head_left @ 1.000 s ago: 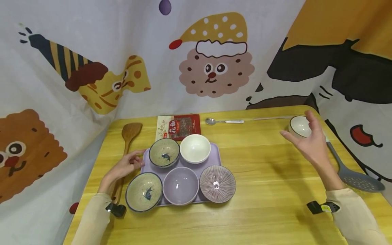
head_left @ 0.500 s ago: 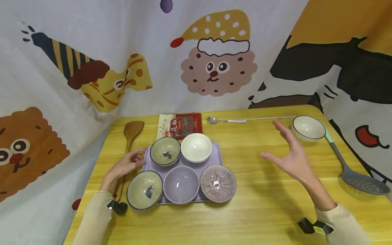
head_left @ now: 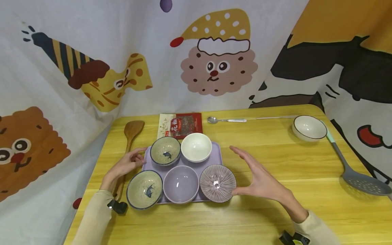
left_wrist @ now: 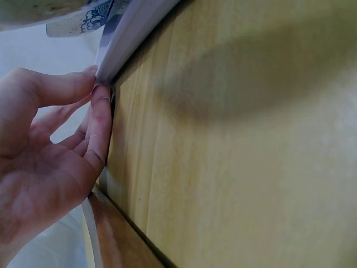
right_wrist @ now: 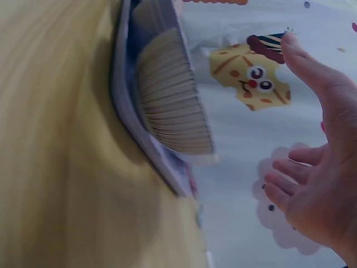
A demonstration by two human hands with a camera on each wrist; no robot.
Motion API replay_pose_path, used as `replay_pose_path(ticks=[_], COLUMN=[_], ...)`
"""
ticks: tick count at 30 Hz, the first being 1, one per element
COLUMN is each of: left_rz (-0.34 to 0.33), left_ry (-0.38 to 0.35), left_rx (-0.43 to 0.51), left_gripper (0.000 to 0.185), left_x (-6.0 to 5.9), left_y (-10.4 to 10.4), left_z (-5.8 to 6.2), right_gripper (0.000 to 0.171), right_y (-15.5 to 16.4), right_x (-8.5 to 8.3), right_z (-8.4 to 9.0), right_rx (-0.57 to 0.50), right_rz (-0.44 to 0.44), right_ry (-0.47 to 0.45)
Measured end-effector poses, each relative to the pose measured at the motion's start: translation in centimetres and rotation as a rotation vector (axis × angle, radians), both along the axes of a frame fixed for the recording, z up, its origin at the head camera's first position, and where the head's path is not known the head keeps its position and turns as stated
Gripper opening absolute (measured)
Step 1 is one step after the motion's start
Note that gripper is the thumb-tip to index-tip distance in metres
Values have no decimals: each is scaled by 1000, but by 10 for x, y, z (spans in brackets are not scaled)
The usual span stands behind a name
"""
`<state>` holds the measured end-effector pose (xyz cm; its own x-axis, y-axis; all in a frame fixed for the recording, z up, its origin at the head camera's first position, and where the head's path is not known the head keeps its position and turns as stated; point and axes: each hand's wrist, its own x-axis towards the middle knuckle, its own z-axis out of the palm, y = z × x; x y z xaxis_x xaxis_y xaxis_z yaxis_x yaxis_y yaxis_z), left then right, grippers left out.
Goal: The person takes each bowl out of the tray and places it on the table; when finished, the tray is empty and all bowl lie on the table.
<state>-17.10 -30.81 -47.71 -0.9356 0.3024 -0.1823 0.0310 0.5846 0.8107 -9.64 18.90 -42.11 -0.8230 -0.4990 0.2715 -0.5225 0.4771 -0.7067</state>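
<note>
A purple tray (head_left: 216, 153) bears several bowls: two speckled bowls with blue fish (head_left: 163, 149) (head_left: 143, 190) on the left, a white bowl (head_left: 196, 147), a lavender bowl (head_left: 180, 185) and a striped bowl (head_left: 215, 182). My left hand (head_left: 127, 166) pinches the tray's left rim between thumb and fingers, plain in the left wrist view at the tray edge (left_wrist: 131, 36). To the right of the tray, my right hand (head_left: 260, 177) is spread with nothing in it. Its thumb is close beside the striped bowl (right_wrist: 173, 97); touching or apart I cannot tell.
Left of the tray lies a wooden spatula (head_left: 131, 131). Behind it are a red spice packet (head_left: 183, 125) and a spoon (head_left: 225, 120). A dark-rimmed white bowl (head_left: 309, 127) and a grey slotted turner (head_left: 362, 180) are at the right. A printed cloth (head_left: 147, 30) hangs behind the table.
My right hand has moved left from beside the dark-rimmed bowl to the striped bowl, its fingers still spread. My left hand stays at the tray's edge.
</note>
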Motion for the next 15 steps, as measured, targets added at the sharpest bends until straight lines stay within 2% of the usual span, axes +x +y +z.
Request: replay_pose_path(ticks=[10, 15], left_rz=[-1, 2], left_ry=[-8, 2], left_rx=[3, -4], left_gripper=[60, 60], left_x=[-1, 0], left_y=[1, 2], left_z=[0, 1], right_gripper=[133, 133], right_y=[-12, -17], right_x=[4, 4], right_z=[-38, -48], right_rx=[21, 7], right_rz=[92, 107], right_ry=[-104, -157])
